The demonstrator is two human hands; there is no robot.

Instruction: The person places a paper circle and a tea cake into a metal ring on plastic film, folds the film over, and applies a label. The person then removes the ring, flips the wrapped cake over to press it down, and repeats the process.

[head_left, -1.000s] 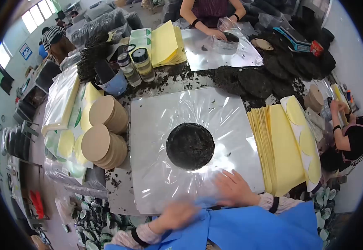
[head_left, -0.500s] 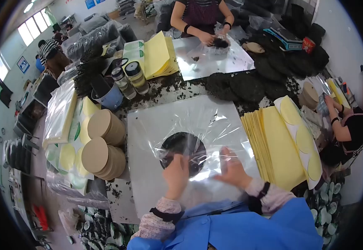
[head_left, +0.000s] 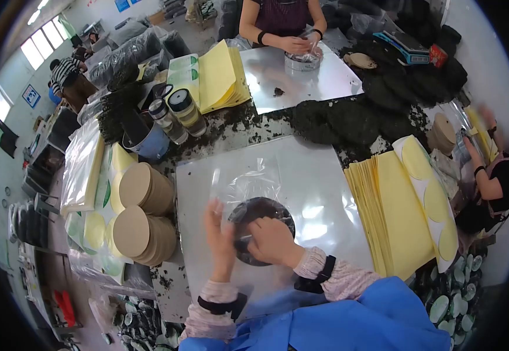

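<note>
A dark round disc (head_left: 266,208) in a clear plastic bag (head_left: 248,178) lies on the shiny metal sheet (head_left: 330,169) in front of me. The bag's loose film stretches away beyond the disc. My right hand (head_left: 275,241) is over the disc, its fingers curled together at the film; their tips are partly hidden. At the disc's left edge my left hand (head_left: 220,237) is raised, slightly blurred, with fingers stretched out and nothing visible in it.
Brown round card stacks (head_left: 143,234) stand left, near jars (head_left: 187,111) and a blue bucket (head_left: 149,143). Yellow sheets (head_left: 395,216) lie right. Dark round cakes (head_left: 348,123) line the far edge. Across the table, a co-worker's hands (head_left: 301,44) handle a wrapped round item.
My right hand has moved left onto the disc and its fingers have curled. My left hand has moved left, off the disc. The film's spread has narrowed. The co-worker's wrapped item has been turned.
</note>
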